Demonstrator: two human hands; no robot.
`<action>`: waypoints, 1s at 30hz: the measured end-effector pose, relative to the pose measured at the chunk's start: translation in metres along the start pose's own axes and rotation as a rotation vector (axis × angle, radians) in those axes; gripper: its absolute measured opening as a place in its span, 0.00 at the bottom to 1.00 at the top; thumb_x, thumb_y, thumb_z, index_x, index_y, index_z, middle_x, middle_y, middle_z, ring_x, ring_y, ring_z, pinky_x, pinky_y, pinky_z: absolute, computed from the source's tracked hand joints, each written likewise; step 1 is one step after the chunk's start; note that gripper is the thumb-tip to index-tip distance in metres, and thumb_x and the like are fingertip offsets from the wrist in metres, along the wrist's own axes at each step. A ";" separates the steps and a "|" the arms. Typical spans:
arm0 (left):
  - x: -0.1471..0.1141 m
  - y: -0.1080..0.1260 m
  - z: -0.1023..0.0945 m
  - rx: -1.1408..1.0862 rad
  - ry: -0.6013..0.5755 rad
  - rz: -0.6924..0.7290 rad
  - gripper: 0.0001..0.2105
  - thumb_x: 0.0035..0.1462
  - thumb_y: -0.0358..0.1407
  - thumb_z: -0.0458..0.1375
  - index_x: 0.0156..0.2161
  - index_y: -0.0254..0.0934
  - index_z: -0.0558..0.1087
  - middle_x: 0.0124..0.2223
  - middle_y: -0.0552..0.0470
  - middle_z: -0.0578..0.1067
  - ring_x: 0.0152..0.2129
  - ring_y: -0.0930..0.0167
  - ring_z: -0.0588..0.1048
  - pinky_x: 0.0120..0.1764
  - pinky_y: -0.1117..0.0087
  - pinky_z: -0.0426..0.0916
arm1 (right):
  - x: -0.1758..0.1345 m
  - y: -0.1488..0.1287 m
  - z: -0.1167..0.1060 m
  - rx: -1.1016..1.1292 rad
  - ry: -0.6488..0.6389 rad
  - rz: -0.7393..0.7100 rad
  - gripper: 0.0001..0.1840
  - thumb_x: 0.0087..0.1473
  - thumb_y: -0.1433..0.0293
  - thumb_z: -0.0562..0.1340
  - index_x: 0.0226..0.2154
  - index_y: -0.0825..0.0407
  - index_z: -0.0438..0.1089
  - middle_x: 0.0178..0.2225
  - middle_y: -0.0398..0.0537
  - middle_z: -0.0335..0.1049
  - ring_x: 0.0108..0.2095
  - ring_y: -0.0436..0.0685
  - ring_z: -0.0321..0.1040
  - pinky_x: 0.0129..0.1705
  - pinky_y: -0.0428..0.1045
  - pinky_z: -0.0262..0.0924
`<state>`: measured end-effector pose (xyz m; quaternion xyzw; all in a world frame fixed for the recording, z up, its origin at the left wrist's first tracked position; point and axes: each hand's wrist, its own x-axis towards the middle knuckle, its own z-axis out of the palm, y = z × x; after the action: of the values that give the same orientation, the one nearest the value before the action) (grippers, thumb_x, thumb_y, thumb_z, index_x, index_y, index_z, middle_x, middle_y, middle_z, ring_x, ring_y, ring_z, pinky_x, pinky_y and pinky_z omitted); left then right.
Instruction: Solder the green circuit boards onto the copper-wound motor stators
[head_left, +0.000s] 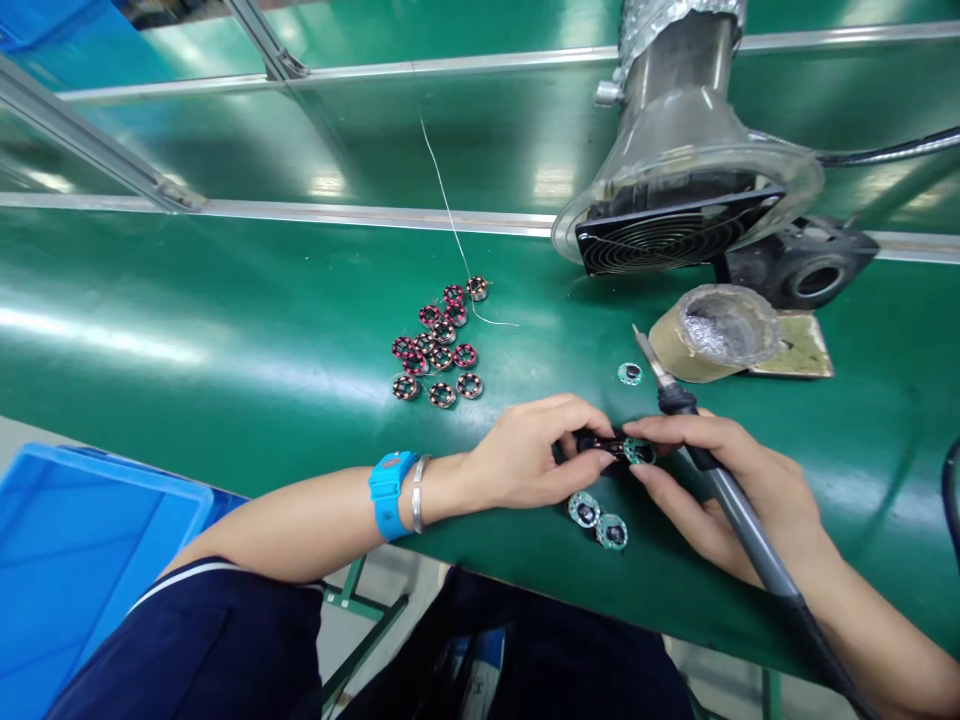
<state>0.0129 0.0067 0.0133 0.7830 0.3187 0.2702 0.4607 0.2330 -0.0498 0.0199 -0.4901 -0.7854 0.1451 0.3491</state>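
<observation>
My left hand (pixel 536 450) pinches a dark, copper-wound motor stator (pixel 592 442) by its edge; my fingers cover part of it. Thumb and forefinger of my right hand (pixel 739 490) grip a small round green circuit board (pixel 637 451), which meets the stator or lies very close to it. Across that same hand rests a soldering iron (pixel 720 480), its tip pointing up and away over the bench. Just below my fingers lie two round boards, one (pixel 583 509) touching the other (pixel 612 532). A single loose board (pixel 630 374) sits beyond my right fingers.
Several wound stators (pixel 441 357) are grouped left of centre, with thin solder wire (pixel 450 215) hanging over them. At the right stand a tan cup (pixel 697 350), a yellowish block (pixel 795 345) and a fume extractor hood (pixel 675 170). A blue bin (pixel 97 570) is at lower left.
</observation>
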 end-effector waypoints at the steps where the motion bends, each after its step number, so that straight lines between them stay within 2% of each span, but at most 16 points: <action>1: 0.000 0.000 0.000 -0.003 0.004 0.000 0.08 0.59 0.34 0.60 0.42 0.32 0.74 0.40 0.50 0.78 0.25 0.80 0.72 0.27 0.79 0.68 | 0.000 0.000 0.000 -0.002 0.007 -0.003 0.17 0.57 0.71 0.66 0.49 0.49 0.67 0.43 0.46 0.76 0.42 0.53 0.75 0.40 0.45 0.69; 6: 0.003 0.001 0.002 0.022 0.025 -0.025 0.04 0.58 0.31 0.59 0.36 0.33 0.77 0.38 0.52 0.79 0.26 0.78 0.72 0.30 0.77 0.68 | 0.004 -0.006 0.003 -0.002 0.039 -0.019 0.15 0.56 0.70 0.67 0.46 0.49 0.66 0.42 0.44 0.77 0.41 0.51 0.75 0.44 0.43 0.69; 11: 0.004 0.003 0.003 0.001 0.061 -0.041 0.05 0.54 0.30 0.61 0.36 0.33 0.77 0.37 0.52 0.78 0.23 0.80 0.71 0.29 0.77 0.67 | 0.004 -0.009 0.007 -0.038 0.045 -0.035 0.15 0.56 0.71 0.67 0.46 0.48 0.67 0.43 0.43 0.77 0.43 0.52 0.75 0.46 0.44 0.69; 18: 0.006 0.002 0.002 -0.077 0.057 -0.149 0.03 0.52 0.30 0.62 0.35 0.35 0.76 0.31 0.57 0.76 0.22 0.81 0.72 0.27 0.78 0.66 | 0.005 -0.007 0.009 -0.038 0.033 -0.015 0.17 0.56 0.70 0.68 0.47 0.47 0.67 0.42 0.43 0.77 0.41 0.52 0.75 0.43 0.46 0.69; 22: 0.005 0.001 -0.001 -0.120 0.011 -0.192 0.08 0.50 0.29 0.63 0.38 0.35 0.74 0.25 0.60 0.73 0.21 0.78 0.73 0.26 0.78 0.66 | 0.007 -0.007 0.011 -0.079 0.013 -0.001 0.16 0.56 0.68 0.68 0.47 0.47 0.68 0.41 0.43 0.77 0.39 0.53 0.75 0.39 0.46 0.69; 26: 0.004 -0.005 -0.005 -0.140 -0.016 -0.127 0.07 0.53 0.28 0.61 0.40 0.35 0.73 0.31 0.57 0.77 0.24 0.78 0.75 0.28 0.78 0.70 | 0.008 -0.008 0.014 -0.109 -0.008 0.035 0.16 0.56 0.66 0.68 0.47 0.45 0.69 0.40 0.43 0.76 0.39 0.52 0.74 0.36 0.45 0.68; 30: 0.003 -0.013 -0.007 -0.077 -0.033 0.051 0.08 0.56 0.28 0.60 0.42 0.36 0.74 0.39 0.52 0.79 0.29 0.77 0.77 0.33 0.77 0.73 | 0.009 -0.008 0.016 -0.079 -0.018 0.081 0.18 0.56 0.65 0.68 0.49 0.44 0.68 0.40 0.41 0.75 0.38 0.50 0.74 0.38 0.43 0.69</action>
<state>0.0064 0.0176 0.0052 0.7768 0.2805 0.2809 0.4889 0.2144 -0.0440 0.0167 -0.5335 -0.7731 0.1324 0.3165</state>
